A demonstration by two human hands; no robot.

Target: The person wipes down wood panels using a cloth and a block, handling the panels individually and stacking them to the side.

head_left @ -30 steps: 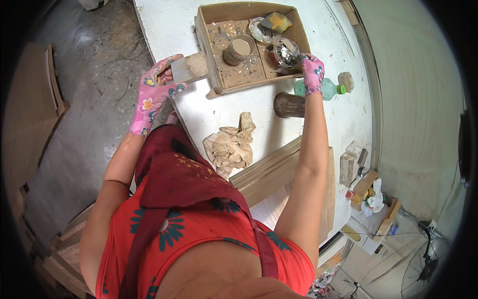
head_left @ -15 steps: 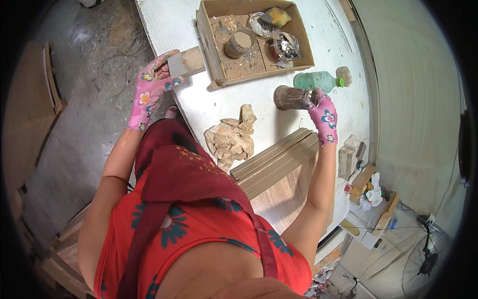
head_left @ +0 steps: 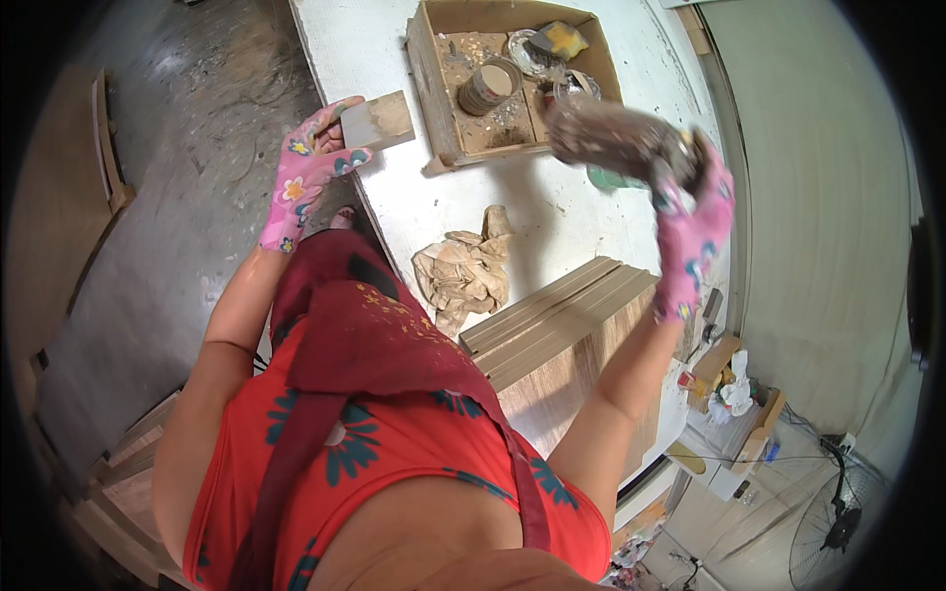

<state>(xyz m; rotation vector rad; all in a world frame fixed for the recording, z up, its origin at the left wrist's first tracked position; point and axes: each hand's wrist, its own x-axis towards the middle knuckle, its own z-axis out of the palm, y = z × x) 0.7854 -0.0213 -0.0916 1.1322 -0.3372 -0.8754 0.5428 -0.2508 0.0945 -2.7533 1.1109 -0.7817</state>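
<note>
My left hand (head_left: 313, 169), in a pink flowered glove with bare fingertips, is closed on a flat rectangular plate (head_left: 378, 120), grey on one part and tan on the other. It is held at the table's left edge, beside the cardboard tray (head_left: 431, 94). My right hand (head_left: 696, 222), gloved alike, grips a brown-smeared bottle (head_left: 611, 138) by its narrow end. The bottle is lifted off the table and tilted nearly level, its wide end toward the tray; motion blurs it. Behind it a green bottle (head_left: 603, 179) is mostly hidden.
In the tray stand a round tub (head_left: 489, 87) of tan paste and a clear bowl (head_left: 532, 54) beside a yellow-grey pad (head_left: 559, 41). A crumpled tan cloth (head_left: 463, 271) lies on the white table (head_left: 581, 231). Stacked wooden strips (head_left: 562, 315) lie nearest me. A fan (head_left: 838, 532) stands lower right.
My right hand has raised the brown bottle from the table, its wide end swinging up toward the tray. My left hand keeps its hold on the plate, and the view has shifted slightly.
</note>
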